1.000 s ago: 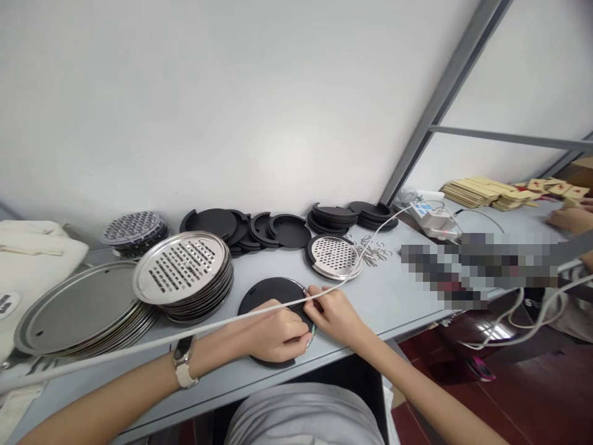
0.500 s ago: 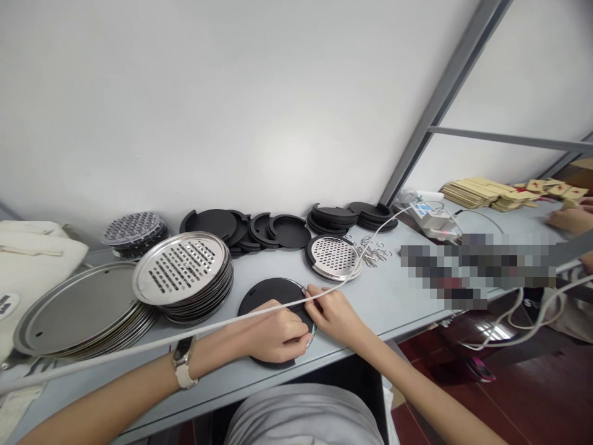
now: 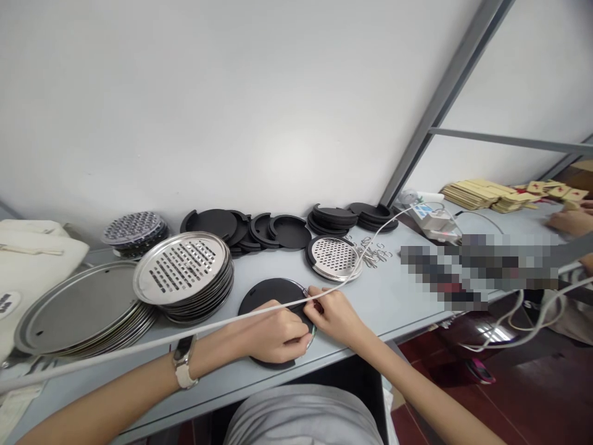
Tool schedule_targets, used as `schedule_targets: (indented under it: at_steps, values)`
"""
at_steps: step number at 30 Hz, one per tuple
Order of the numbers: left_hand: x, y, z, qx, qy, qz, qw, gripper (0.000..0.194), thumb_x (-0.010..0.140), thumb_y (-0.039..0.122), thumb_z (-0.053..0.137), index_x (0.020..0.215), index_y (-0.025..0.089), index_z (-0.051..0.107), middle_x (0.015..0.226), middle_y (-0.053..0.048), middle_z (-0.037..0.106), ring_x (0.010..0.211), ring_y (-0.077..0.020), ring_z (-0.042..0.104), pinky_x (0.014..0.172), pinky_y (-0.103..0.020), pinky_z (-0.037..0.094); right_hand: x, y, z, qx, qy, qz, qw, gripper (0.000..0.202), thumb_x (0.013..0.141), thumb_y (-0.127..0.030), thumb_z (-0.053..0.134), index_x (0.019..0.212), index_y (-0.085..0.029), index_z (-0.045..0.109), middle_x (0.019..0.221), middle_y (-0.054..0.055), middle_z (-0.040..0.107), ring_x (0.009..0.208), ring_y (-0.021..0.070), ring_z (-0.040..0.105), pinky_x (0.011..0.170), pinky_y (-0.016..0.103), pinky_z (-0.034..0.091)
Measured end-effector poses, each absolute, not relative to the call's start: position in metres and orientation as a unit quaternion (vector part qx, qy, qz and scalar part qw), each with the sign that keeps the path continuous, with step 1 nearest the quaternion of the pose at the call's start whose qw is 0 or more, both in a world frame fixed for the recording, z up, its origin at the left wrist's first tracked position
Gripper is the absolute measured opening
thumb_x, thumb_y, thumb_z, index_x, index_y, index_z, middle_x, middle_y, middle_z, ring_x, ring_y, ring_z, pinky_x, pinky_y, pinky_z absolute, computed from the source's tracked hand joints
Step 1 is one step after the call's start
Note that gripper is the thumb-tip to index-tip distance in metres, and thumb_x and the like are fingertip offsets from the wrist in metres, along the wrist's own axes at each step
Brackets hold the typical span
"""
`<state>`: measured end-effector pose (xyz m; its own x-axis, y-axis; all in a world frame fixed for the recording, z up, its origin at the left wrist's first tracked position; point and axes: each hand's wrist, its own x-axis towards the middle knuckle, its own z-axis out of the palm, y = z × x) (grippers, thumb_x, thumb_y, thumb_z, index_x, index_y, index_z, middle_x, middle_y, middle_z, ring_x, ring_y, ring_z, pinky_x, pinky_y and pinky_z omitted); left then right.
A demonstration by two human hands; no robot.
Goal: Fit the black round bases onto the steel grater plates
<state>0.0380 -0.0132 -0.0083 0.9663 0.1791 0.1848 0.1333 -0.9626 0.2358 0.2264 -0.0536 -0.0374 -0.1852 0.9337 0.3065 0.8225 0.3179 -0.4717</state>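
Observation:
A black round disc (image 3: 259, 295), with a shiny strip along its right edge, lies on the table in front of me. My left hand (image 3: 280, 334) rests on it with the fingers curled in, holding it down; a watch is on that wrist. At the disc's right rim, the fingers of my right hand (image 3: 331, 312) are pinched together. A bit of shiny metal shows just beyond these fingertips, but what they grip is mostly hidden. A white cable (image 3: 259, 313) crosses in front of both hands.
Left of the disc stand stacked perforated metal plates (image 3: 180, 269) and large metal trays (image 3: 88, 306). Behind are black round holders (image 3: 290, 232), a perforated plate in a black holder (image 3: 336, 256) and small metal loops (image 3: 370, 252). Another person's hand (image 3: 572, 219) is by wooden pieces (image 3: 482, 193).
My right hand has shifted very slightly at the disc's rim, its fingers still pinched. My left hand and the disc stay in place.

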Motion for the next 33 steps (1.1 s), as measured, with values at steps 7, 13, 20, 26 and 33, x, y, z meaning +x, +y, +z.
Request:
schedule_targets:
  at_steps: [7, 13, 20, 26, 33]
  values:
    - [0.0374, -0.0132, -0.0096, 0.986, 0.082, 0.099, 0.11, 0.033, 0.093, 0.023, 0.044, 0.061, 0.018, 0.046, 0.056, 0.001, 0.054, 0.051, -0.01, 0.047, 0.051, -0.028, 0.025, 0.2256, -0.0535, -0.0359, -0.578, -0.758, 0.113, 0.281, 0.02, 0.082, -0.018, 0.044, 0.064, -0.022, 0.035, 0.049, -0.006, 0.038, 0.043, 0.01, 0.038, 0.05, 0.023, 0.023]
    - [0.0367, -0.0127, -0.0111, 0.986, 0.08, 0.094, 0.111, 0.033, 0.094, 0.024, 0.044, 0.061, 0.018, 0.044, 0.055, 0.002, 0.052, 0.051, -0.01, 0.046, 0.051, -0.028, 0.026, 0.2257, -0.0539, -0.0356, -0.576, -0.76, 0.102, 0.284, 0.021, 0.08, -0.018, 0.044, 0.063, -0.022, 0.032, 0.05, -0.006, 0.037, 0.045, 0.0101, 0.037, 0.051, 0.023, 0.024]
    - [0.0372, -0.0129, -0.0111, 0.985, 0.074, 0.096, 0.12, 0.033, 0.093, 0.024, 0.045, 0.061, 0.017, 0.045, 0.055, 0.002, 0.052, 0.05, -0.0099, 0.046, 0.051, -0.028, 0.027, 0.2256, -0.0541, -0.0389, -0.567, -0.766, 0.08, 0.292, 0.022, 0.08, -0.017, 0.044, 0.063, -0.022, 0.031, 0.049, -0.007, 0.031, 0.045, 0.0095, 0.032, 0.052, 0.024, 0.021]
    - [0.0371, -0.0133, -0.0093, 0.983, 0.073, 0.102, 0.133, 0.033, 0.093, 0.022, 0.045, 0.06, 0.017, 0.047, 0.054, 0.002, 0.052, 0.05, -0.0099, 0.047, 0.052, -0.026, 0.029, 0.2258, -0.0546, -0.0405, -0.561, -0.77, 0.075, 0.293, 0.021, 0.082, -0.018, 0.043, 0.064, -0.022, 0.033, 0.05, -0.007, 0.03, 0.046, 0.0098, 0.031, 0.053, 0.024, 0.021]
    - [0.0367, -0.0125, -0.0114, 0.983, 0.076, 0.1, 0.134, 0.032, 0.093, 0.023, 0.045, 0.062, 0.017, 0.049, 0.056, 0.002, 0.054, 0.052, -0.0103, 0.049, 0.055, -0.026, 0.032, 0.2266, -0.0524, -0.0399, -0.573, -0.759, 0.13, 0.279, 0.018, 0.086, -0.02, 0.042, 0.069, -0.021, 0.036, 0.051, -0.007, 0.037, 0.045, 0.0093, 0.034, 0.051, 0.023, 0.021]
